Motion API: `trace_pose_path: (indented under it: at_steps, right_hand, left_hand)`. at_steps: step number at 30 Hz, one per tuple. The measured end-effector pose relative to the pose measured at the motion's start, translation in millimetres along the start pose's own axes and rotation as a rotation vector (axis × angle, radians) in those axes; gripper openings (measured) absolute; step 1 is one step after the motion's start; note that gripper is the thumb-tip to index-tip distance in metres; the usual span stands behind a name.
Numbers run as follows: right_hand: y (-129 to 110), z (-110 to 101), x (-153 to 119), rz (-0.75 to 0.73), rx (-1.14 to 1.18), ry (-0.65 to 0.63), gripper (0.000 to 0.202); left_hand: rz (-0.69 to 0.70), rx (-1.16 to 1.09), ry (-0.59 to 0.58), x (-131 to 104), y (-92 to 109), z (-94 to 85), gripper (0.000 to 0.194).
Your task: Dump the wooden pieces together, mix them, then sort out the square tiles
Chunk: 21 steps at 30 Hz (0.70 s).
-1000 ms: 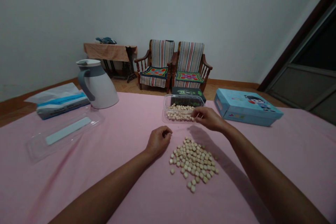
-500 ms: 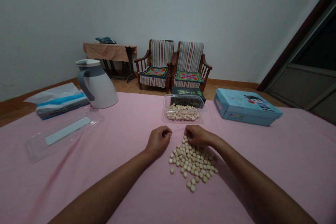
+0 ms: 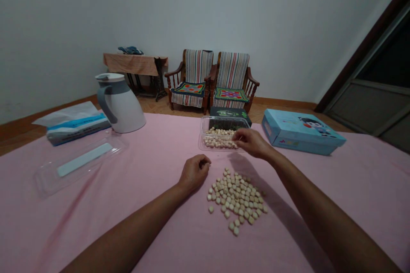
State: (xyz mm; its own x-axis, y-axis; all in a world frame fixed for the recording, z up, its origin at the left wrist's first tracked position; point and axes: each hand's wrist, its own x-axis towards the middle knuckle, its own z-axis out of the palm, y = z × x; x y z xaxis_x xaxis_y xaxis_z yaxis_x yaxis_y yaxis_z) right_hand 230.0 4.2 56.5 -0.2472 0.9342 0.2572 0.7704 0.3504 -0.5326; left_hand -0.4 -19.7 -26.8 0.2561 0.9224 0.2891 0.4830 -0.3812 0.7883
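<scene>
My right hand (image 3: 250,141) is over the right front edge of a clear plastic box (image 3: 202,141), its fingertips pinched together. Whatever sits between them, if anything, is too small or hidden to see. Inside the box lies a layer of small cream pieces (image 3: 221,141). My left hand (image 3: 194,172) rests on the pink cloth with its fingers curled in, and nothing shows in it. Between my forearms spreads a loose pile of small cream rounded cubes (image 3: 238,196), just right of my left hand. One single cube (image 3: 211,209) lies apart at the pile's left.
A black box (image 3: 230,113) stands behind the clear box. To the right sits a light blue carton (image 3: 301,130). On the left are a white and grey jug (image 3: 126,108), a tissue pack (image 3: 77,128) and a clear plastic lid (image 3: 83,160). Two wooden armchairs (image 3: 195,74) stand beyond the table.
My right hand has lifted from the top of the pile and moved forward to the clear box. The left hand stays in place, curled on the cloth.
</scene>
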Motion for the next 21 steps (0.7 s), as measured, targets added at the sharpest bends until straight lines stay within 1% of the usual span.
trace_pose_path:
  at_steps: [2, 3, 4, 5, 7, 9, 11, 14, 17, 19, 21]
  right_hand:
    - [-1, 16, -9, -0.085, 0.013, -0.265, 0.024]
    - [-1, 24, -14, -0.118, 0.015, -0.361, 0.028]
    - [-1, 32, -18, -0.144, 0.009, -0.420, 0.031]
    - [0, 39, -22, -0.163, 0.000, -0.453, 0.034]
    - [2, 49, -27, -0.177, -0.016, -0.473, 0.034]
    - [4, 54, -28, -0.170, -0.029, -0.470, 0.032]
    - [4, 53, -28, -0.148, -0.028, -0.469, 0.028]
    - [1, 41, -24, -0.127, -0.038, -0.417, 0.021]
    - [-1, 19, -13, -0.114, -0.068, -0.303, 0.020]
    - [-1, 3, -3, -0.093, -0.095, -0.165, 0.020]
    - [2, -8, 5, -0.047, -0.117, 0.037, 0.023]
  left_hand:
    - [0.002, 0.000, 0.002, 0, 0, -0.2, 0.014]
    - [0.003, 0.002, 0.003, 0, 0, -0.2, 0.013]
    - [0.003, 0.004, 0.005, 0, 0, -0.2, 0.013]
    - [0.004, 0.005, 0.007, 0, 0, -0.2, 0.014]
    - [0.005, 0.006, 0.009, 0, 0, -0.2, 0.014]
    - [0.006, 0.006, 0.012, 0, 0, -0.3, 0.014]
    - [0.003, 0.009, 0.013, 0, 0, -0.4, 0.014]
    - [-0.003, 0.018, 0.008, 0, 0, -0.3, 0.014]
    - [-0.003, 0.024, 0.005, 0, 0, 0.0, 0.015]
    - [-0.003, 0.023, 0.006, 0, 0, -0.1, 0.015]
    - [-0.005, 0.014, 0.006, 0, 0, -0.5, 0.015]
